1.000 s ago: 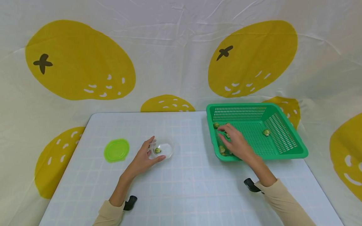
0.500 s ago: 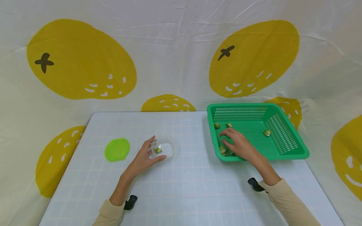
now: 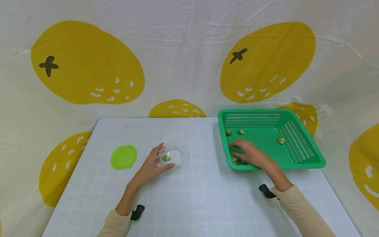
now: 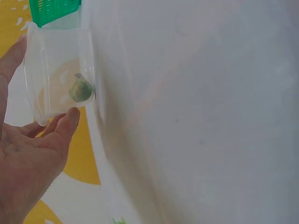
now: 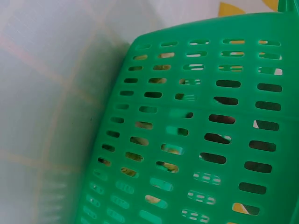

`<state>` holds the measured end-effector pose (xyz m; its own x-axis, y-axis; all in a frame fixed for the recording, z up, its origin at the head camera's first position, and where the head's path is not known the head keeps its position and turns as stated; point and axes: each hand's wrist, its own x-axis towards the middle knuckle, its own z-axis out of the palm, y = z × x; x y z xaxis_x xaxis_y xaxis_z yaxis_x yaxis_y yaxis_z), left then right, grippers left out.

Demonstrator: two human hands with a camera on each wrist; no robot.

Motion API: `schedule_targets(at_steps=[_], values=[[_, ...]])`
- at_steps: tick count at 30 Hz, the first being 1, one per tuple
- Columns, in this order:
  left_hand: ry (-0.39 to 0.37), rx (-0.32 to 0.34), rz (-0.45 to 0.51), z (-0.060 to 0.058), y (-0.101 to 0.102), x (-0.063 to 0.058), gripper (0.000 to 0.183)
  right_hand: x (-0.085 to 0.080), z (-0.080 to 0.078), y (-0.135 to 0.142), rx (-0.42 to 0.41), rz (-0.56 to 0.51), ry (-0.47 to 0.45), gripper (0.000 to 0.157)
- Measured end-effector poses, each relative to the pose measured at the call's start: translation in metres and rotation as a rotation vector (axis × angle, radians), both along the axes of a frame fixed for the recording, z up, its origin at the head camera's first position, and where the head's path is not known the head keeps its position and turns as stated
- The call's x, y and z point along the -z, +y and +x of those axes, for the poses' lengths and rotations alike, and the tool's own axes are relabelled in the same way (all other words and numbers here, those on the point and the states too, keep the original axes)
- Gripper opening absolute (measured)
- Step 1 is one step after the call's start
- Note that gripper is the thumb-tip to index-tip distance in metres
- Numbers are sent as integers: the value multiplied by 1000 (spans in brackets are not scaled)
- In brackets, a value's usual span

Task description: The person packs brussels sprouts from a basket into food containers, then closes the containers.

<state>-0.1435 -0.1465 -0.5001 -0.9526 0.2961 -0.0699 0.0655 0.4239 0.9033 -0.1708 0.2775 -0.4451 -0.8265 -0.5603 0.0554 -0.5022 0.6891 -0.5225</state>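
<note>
Green plastic is forming the basket (image 3: 250, 111), which is standing on the bench (image 3: 192, 204) with one long side facing the person. Well to the basket's left, the left hand (image 3: 151, 169) is holding a clear cup (image 3: 177, 152), its thumb pressing at the front and its fingers curving round the wall; presumably it is being steadied so because something so light is likely to slide. Being gripped from the side is also leaving the cup's mouth uncovered. One sprout (image 3: 167, 158) is lying at the bottom of it. Farther left of the basket, past the cup, a lime lid (image 3: 123, 157) is lying flat, perhaps so that it is not crowding the hands.

Inside the basket, by its near left corner, the right hand (image 3: 250, 154) is hanging with bent fingers over a few sprouts (image 3: 234, 159); I am not able to tell whether it is pinching one, since the hand itself is covering the spot. Two more sprouts (image 3: 228, 132) are sitting towards the basket's far left corner, and a lone sprout (image 3: 281, 140) is lying towards its right side. Its raised walls are probably stopping these round things from rolling away.
</note>
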Motion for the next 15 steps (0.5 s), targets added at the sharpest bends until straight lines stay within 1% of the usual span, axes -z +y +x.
schedule_targets(at_steps=[8,15], values=[[-1,2,3,0,0,0,107,1,-1,1,-34,37,-70,23],[-6,3,1,0,0,0,107,-1,-2,-1,-53,52,-142,20]])
